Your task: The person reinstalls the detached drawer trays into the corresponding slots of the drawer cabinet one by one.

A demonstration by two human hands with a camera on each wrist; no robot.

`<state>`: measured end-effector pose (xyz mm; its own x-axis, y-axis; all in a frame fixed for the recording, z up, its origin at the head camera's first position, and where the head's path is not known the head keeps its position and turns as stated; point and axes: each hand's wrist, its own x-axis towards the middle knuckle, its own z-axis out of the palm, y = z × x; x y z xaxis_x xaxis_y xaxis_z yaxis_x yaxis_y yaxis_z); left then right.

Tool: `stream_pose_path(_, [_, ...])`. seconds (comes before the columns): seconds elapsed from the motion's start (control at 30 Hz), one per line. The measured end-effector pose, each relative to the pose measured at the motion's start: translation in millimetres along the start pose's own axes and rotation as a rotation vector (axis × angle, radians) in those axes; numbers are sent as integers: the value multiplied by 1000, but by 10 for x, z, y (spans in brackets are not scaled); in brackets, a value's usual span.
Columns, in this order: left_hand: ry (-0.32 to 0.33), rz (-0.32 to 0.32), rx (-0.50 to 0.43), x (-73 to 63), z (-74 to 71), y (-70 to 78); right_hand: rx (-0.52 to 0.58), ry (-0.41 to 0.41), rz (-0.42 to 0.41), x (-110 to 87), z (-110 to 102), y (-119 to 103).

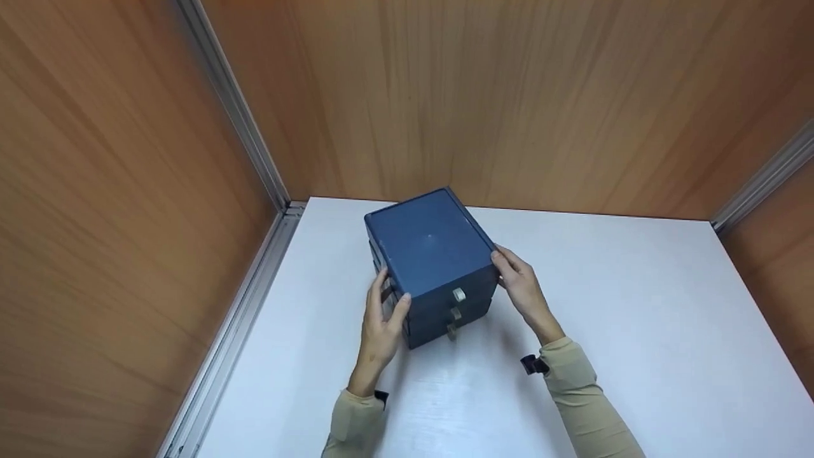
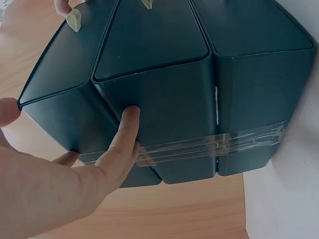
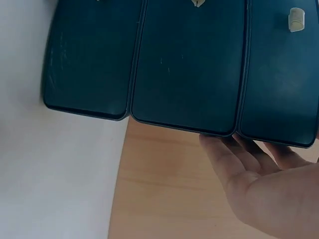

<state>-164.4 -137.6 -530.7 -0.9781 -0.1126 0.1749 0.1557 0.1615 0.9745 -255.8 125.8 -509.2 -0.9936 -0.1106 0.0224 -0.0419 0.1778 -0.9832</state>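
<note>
A dark blue cabinet [image 1: 432, 242] with three stacked drawers stands turned at an angle on the white table [image 1: 636, 305]. Small pale knobs [image 1: 459, 294] stick out from its drawer fronts. My left hand [image 1: 379, 331] holds the cabinet's left side, its thumb by the top front corner and its fingers spread along the side. In the left wrist view, clear tape [image 2: 184, 151] runs across that side. My right hand [image 1: 521, 286] grips the opposite side near the top, thumb on the upper edge. The right wrist view shows its fingers [image 3: 224, 154] against the side, partly hidden.
A wooden panel [image 1: 509, 102] rises behind the table, and another wooden wall [image 1: 114, 191] stands on the left. A metal rail [image 1: 248, 286] runs along the table's left edge. White table surface extends right of the cabinet.
</note>
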Motion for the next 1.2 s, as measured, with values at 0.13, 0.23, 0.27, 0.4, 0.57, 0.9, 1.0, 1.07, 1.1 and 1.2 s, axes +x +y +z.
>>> stream_pose_path(0.13, [-47,4,-29,69,29,-10,7,12,14,-111,-55,16])
stream_pose_path(0.23, [-94,4,-51,118,57,-14,16,14,13,-213,-103,44])
stream_pose_path(0.27, [-113,4,-55,131,68,-12,20,19,12,-252,-120,56])
stream_pose_path(0.4, [-187,19,-69,175,110,-2,11,36,-8,-418,-176,87])
stream_pose_path(0.57, [-252,31,-107,225,128,-4,-3,87,0,-613,-166,78])
stream_pose_path(0.9, [-269,39,-81,235,118,4,-33,135,6,-748,-193,63])
stream_pose_path(1.0, [-267,33,-74,236,114,9,-26,123,6,-743,-209,68])
stream_pose_path(1.07, [-267,29,-72,233,111,7,-24,115,10,-746,-215,75])
stream_pose_path(1.1, [-267,28,-70,232,109,4,-25,111,10,-747,-217,77])
stream_pose_path(1.2, [-271,28,-65,233,99,2,-34,101,9,-750,-226,83])
